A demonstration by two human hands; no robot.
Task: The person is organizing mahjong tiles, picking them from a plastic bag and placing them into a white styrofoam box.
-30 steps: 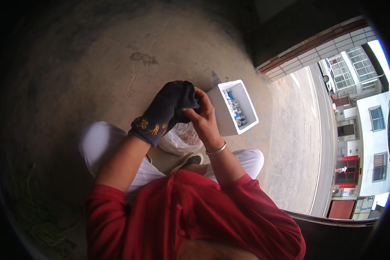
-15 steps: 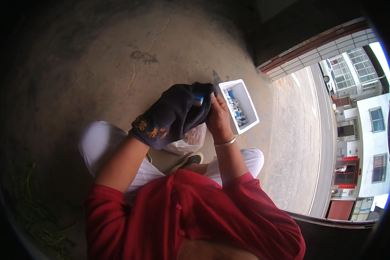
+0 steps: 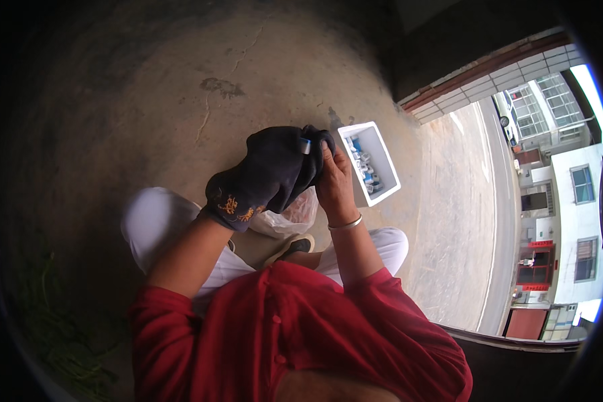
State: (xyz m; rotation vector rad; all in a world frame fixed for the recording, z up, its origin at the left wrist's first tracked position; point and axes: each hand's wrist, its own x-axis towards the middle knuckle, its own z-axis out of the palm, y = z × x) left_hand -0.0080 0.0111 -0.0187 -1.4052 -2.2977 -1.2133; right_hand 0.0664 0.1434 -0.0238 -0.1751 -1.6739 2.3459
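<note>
A black cloth piece (image 3: 258, 164) with gold embroidery near its opening is pulled over my left hand, and my left forearm (image 3: 189, 258) runs into it. The cloth hides the fingers of that hand. My right hand (image 3: 336, 181) pinches the cloth's far end between thumb and fingers, a light bangle at the wrist. A small blue and whitish piece (image 3: 305, 146) shows among the folds beside the right fingers; its kind is unclear. Just right of the hand, a white open box (image 3: 383, 157) holds several small blue and white pieces.
A clear plastic bag (image 3: 291, 218) with pinkish contents lies below the cloth, between my white-trousered legs (image 3: 151, 228). Green leafy stems (image 3: 53, 321) lie at the lower left. The concrete floor (image 3: 161, 114) meets a paved strip and road at the right.
The cloth has shifted and bunched slightly, its embroidered edge turning a little. My right hand has moved slightly left, still gripping it. Less of the blue piece shows.
</note>
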